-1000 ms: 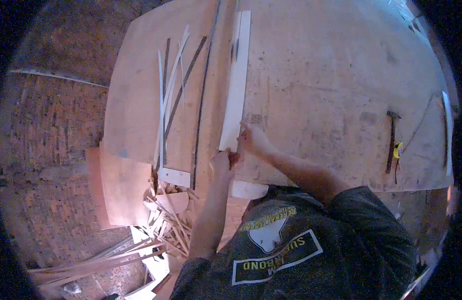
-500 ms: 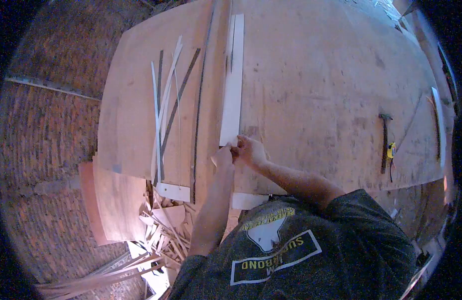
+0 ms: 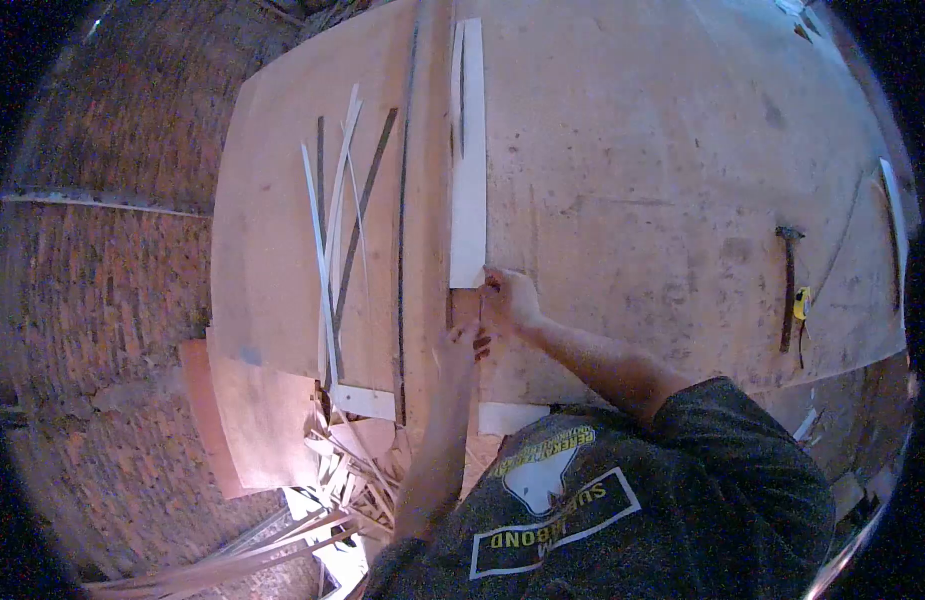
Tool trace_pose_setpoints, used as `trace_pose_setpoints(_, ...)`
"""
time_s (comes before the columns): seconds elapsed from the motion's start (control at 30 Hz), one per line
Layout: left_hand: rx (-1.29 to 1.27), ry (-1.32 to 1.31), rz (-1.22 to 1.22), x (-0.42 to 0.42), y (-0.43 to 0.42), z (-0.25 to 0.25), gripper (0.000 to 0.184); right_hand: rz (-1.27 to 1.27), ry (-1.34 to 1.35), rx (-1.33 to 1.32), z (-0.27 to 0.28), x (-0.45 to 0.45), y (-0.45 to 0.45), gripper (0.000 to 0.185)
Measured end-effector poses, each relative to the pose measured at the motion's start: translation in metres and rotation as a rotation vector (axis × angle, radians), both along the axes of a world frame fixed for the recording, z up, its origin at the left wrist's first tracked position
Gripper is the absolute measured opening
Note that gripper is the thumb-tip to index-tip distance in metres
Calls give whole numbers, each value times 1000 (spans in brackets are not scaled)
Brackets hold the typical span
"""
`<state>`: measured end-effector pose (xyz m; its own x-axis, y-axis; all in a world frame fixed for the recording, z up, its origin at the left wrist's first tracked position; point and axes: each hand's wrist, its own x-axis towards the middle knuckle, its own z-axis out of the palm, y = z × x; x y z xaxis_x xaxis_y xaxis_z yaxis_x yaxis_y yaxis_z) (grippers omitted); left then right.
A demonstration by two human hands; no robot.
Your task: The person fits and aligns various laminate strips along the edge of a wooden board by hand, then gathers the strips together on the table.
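A long white strip (image 3: 469, 215) lies along the groove in the wooden board, with a narrow dark slit near its far end. At the strip's near right corner, my right hand (image 3: 512, 300) is closed in a pinch, fingertips against the edge. My left hand (image 3: 460, 347) is closer to my body, below the strip's near end and apart from it. Its fingers look slightly bent and spread, with nothing visible in them. Bare brown wood (image 3: 465, 305) shows between the left hand and the strip.
Several thin strips (image 3: 334, 225) lie on the left of the large wooden board (image 3: 622, 150). To the right are a hammer (image 3: 787, 290) and a yellow tape measure (image 3: 802, 302). Wood offcuts (image 3: 357, 480) are heaped below the near edge, and a brick surface (image 3: 112, 300) lies to the left.
My hands were together at the strip's near end. The left hand has drawn back toward my body, while the right stays at the strip's corner. The view has shifted slightly.
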<state>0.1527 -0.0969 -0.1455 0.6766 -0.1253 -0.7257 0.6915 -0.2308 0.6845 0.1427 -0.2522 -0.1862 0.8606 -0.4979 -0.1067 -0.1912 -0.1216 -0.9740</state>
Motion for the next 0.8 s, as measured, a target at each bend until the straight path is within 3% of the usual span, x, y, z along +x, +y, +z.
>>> trace_pose_setpoints(0.1, 40, -57, -12, -27, 22, 8, 25, -41, 10, -280, -16, 11, -4, 18)
trace_pose_setpoints(0.5, 144, -129, 48, -87, 85, 25, 25, -103, 106, -385, -19, 61, -33, 23)
trace_pose_setpoints(0.6, 189, -103, 22, -91, 101, 20, 24, -143, 7, -312, -1, 73, -49, 26)
trace_pose_setpoints(0.8, 230, -105, 22, -103, 111, 27, 22, -151, 55, -440, -15, 104, -70, 26)
